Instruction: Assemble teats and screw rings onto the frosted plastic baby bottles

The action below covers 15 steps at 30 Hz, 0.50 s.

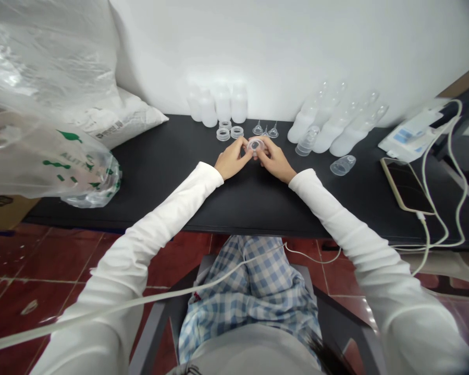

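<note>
Above the black table (pixel 230 208), my left hand (pixel 232 158) and my right hand (pixel 275 160) meet with fingers closed round a whitish, clear-rimmed bottle collar ring (pixel 255 146). My thumbs press near its middle, where a dark round opening shows; whether a teat sits inside is hard to tell. Just beyond my left hand lie several loose collar rings (pixel 223 134). Several clear teats with thin tips (pixel 273 130) stand past my right fingers. Several white baby bottles (pixel 208 109) without tops stand by the wall.
To the right are several bottles fitted with teats (pixel 348 136) and clear caps (pixel 343 165). Farther right lie a phone (pixel 408 186) with a cable (pixel 427 234) and a white box (pixel 410 134). Large plastic bags (pixel 86 166) fill the left end. Another cable (pixel 148 298) crosses my lap.
</note>
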{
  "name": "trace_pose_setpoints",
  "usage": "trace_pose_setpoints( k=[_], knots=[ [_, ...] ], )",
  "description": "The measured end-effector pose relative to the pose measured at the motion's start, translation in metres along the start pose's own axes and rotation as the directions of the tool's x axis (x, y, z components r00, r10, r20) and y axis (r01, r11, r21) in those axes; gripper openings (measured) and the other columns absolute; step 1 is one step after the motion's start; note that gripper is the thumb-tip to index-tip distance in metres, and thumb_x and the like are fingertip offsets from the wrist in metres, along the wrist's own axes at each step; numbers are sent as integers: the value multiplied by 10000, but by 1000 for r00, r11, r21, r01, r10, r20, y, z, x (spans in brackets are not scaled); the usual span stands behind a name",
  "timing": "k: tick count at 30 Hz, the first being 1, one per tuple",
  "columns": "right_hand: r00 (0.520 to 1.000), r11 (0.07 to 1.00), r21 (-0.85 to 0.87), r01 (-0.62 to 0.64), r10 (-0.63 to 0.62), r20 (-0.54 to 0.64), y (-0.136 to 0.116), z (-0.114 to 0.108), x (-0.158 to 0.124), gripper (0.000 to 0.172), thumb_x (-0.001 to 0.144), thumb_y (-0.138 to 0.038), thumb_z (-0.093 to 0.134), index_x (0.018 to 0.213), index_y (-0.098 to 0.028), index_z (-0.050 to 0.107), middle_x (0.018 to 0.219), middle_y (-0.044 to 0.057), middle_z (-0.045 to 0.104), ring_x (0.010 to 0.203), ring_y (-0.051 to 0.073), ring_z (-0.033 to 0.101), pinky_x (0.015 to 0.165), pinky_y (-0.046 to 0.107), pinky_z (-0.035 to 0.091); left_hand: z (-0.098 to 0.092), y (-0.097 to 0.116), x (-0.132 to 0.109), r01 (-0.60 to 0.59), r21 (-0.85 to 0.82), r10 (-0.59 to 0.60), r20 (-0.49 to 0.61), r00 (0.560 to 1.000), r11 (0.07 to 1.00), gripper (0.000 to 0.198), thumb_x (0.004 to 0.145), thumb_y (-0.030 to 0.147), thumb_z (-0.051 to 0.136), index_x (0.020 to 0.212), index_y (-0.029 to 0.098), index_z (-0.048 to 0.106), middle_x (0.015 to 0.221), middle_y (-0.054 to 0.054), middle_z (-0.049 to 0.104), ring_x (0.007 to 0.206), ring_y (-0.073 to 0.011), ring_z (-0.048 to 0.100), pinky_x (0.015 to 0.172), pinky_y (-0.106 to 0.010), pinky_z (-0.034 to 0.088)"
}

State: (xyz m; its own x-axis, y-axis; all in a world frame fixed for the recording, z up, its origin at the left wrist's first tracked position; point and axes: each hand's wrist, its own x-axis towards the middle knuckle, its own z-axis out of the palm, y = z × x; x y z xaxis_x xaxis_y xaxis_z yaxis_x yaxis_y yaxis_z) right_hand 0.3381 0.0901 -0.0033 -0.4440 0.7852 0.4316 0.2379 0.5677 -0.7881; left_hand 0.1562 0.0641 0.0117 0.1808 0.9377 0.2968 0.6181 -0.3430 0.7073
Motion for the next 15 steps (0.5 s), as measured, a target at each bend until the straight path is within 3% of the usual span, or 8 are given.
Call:
trace_pose_setpoints(
  k=[6, 15],
  knots=[
    [998, 999, -5, 51, -51, 22, 3, -1, 0, 485, 958, -630, 544, 1214, -220, 582, 1105, 75, 691, 753, 156, 607, 714, 324, 553, 2, -4, 0, -30, -6, 29, -14, 999, 1000, 135, 922, 295, 647, 898, 229, 532, 868, 13, 648, 637, -109, 552, 626, -268, 374],
    [998, 994, 100, -54, 51, 33, -2, 3, -1, 437, 930, -659, 592, 1070, -247, 549, 775, -20, 628, 636, 129, 563, 607, 273, 508, 1, -1, 0, -23, -54, 22, -34, 999, 998, 211, 967, 332, 607, 808, 217, 530, 746, 19, 577, 629, -115, 505, 604, -264, 354]
  ],
)
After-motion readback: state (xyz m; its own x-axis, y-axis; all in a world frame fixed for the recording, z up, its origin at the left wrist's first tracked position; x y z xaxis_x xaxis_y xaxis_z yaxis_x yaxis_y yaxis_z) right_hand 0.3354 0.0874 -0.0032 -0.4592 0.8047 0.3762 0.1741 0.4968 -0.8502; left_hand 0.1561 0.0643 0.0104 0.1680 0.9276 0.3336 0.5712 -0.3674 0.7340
